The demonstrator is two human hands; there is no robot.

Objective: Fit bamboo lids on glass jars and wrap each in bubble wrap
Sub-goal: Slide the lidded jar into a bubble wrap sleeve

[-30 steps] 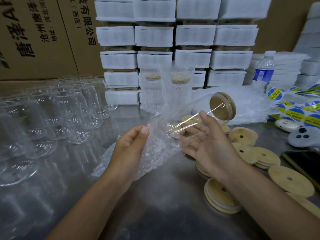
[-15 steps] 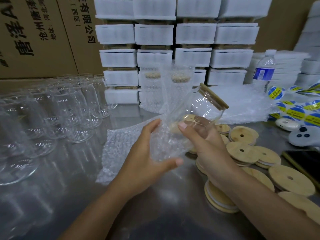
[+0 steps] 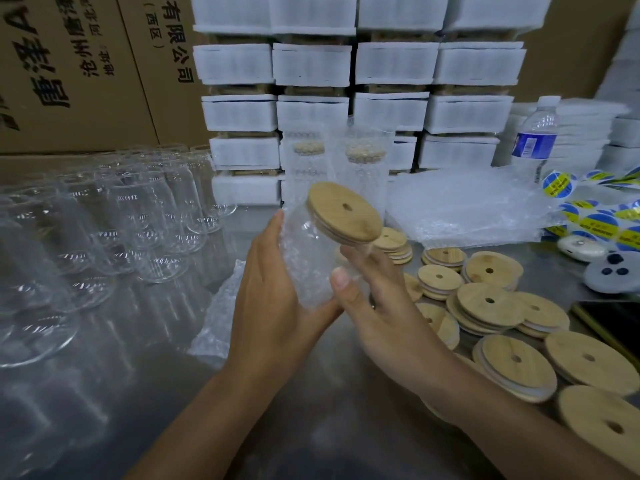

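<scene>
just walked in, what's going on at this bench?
A person holds a glass jar in both hands above the steel table, its bamboo lid already on. The left hand cups the jar's side and the right hand grips it from below, with bubble wrap partly around it and trailing to the table. Bare jars stand to the left, loose lids lie to the right, and two wrapped jars stand behind.

Head view, single, wide-angle: sat above the near edge of the metal table (image 3: 329, 427), looked forward and down, close to its surface, faced the stacked white boxes (image 3: 311, 65) behind
</scene>
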